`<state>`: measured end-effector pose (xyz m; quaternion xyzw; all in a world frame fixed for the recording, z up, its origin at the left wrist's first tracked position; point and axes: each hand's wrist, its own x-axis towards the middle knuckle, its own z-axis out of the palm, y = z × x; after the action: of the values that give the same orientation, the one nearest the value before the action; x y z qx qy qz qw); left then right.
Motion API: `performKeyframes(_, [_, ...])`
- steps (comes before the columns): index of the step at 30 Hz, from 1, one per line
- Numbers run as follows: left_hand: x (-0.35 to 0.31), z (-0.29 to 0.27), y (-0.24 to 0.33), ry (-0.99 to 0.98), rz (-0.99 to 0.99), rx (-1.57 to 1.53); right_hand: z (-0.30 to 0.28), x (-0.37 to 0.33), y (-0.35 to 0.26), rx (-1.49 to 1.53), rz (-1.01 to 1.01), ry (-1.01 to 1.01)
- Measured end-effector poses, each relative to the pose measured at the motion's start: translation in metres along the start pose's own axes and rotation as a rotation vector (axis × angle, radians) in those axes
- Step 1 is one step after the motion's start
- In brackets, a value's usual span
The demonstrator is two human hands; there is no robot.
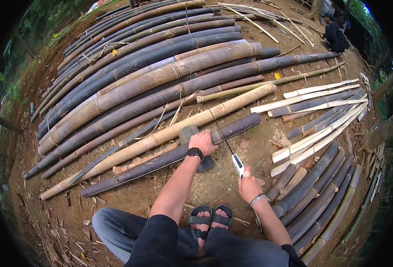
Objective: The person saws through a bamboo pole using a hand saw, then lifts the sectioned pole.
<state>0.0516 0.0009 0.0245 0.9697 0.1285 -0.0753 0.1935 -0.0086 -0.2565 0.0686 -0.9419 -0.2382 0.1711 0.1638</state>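
Note:
A dark purplish-brown bamboo pole lies slantwise in front of me, over a grey block on the ground. My left hand, with a watch at its wrist, is closed over the pole above that block. In my right hand is the white handle of a handsaw, gripped with the fingers wrapped round it. The thin dark blade runs away from me across the pole, just right of my left hand. How deep it sits in the bamboo I cannot tell.
A pale bamboo pole lies just beyond. Farther left, many thick poles are laid side by side. On the right are split bamboo strips and shorter dark pieces. Another person crouches at the far right.

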Motion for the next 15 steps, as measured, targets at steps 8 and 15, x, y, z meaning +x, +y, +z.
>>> performKeyframes(8, [0.003,-0.003,-0.001,-0.004,-0.009,0.034,-0.013,-0.034,-0.009,0.075,0.054,-0.023])
performKeyframes(15, [0.009,-0.008,-0.015,0.034,-0.074,0.038,-0.015,-0.066,-0.002,0.047,0.074,-0.088])
